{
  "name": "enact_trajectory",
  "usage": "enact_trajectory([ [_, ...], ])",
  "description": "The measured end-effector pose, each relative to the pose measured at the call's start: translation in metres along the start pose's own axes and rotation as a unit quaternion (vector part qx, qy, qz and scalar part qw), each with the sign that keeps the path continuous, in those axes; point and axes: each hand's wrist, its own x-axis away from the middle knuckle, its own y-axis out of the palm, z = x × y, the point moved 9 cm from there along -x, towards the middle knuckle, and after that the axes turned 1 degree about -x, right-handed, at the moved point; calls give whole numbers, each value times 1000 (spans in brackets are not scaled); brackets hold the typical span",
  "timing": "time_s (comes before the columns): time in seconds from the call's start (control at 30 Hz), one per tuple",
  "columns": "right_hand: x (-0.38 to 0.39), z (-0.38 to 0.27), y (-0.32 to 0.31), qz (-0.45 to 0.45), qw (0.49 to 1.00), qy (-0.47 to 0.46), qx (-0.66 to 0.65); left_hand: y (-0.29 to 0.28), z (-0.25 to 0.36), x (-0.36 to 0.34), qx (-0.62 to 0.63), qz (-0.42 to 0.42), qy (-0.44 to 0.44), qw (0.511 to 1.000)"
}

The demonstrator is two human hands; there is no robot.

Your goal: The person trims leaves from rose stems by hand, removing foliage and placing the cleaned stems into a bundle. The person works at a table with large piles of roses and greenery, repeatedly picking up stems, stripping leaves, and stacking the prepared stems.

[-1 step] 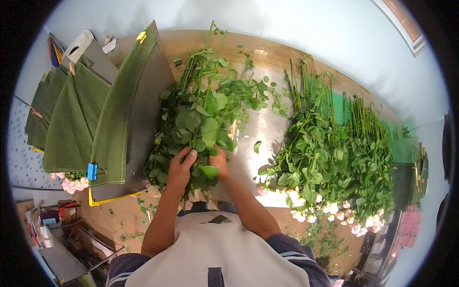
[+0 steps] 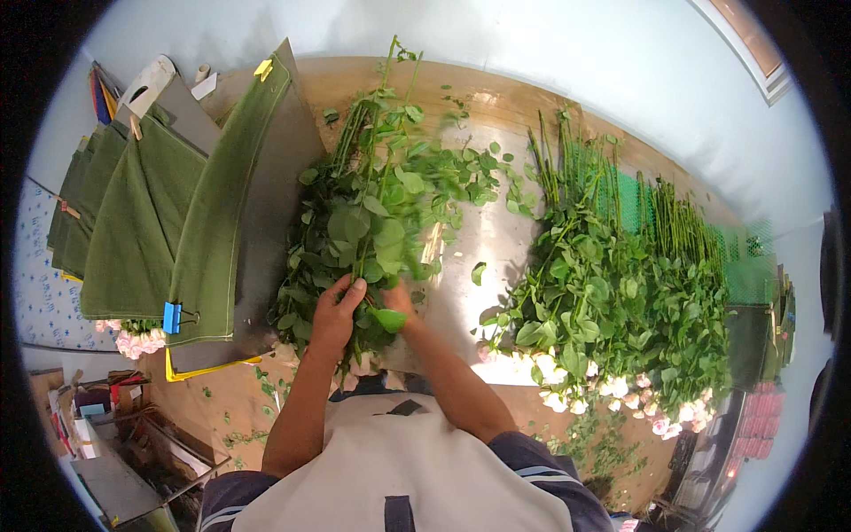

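The leafy stem [image 2: 387, 239] is over the heap [image 2: 300, 253] on the table [image 2: 461, 293]. The left hand [image 2: 334, 314] is closed around it; the right hand [image 2: 398, 302] is near, blurred, so how open it is I cannot tell

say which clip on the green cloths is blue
The binder clip at the bottom of the green cloth nearest the left hand; the top clip is yellow, other clips brownish.

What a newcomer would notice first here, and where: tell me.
The eye would likely fall first on the big rose heap on the right, stems pointing away, pale blooms toward the viewer. Next come the leafy bunch left of centre and the green cloths at the left, one bearing a blue clip.
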Motion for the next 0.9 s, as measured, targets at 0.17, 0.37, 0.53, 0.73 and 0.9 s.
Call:
enact_trajectory([
  [0.17, 14, -22, -10, -64, 998, 3, 29, 23, -21, -10, 0, -19, -52, 998],
  [0.37, 34, -83, -92, 147, 983, 105, 11, 115, -102, -50, 22, -199, -127, 972],
  [0.53, 22, -99, -119, 177, 911, 72, 366, 139, -133, -65, -20, -152, -121, 981],
  [0.73, 17, -83, -154, 157, 868, 67, 467, 126, -123, -77, -81, -117, -88, 986],
  [0.9, 24, -80, -144, 166, 903, 74, 389, 141, -138, -93, -52, -163, -116, 978],
])
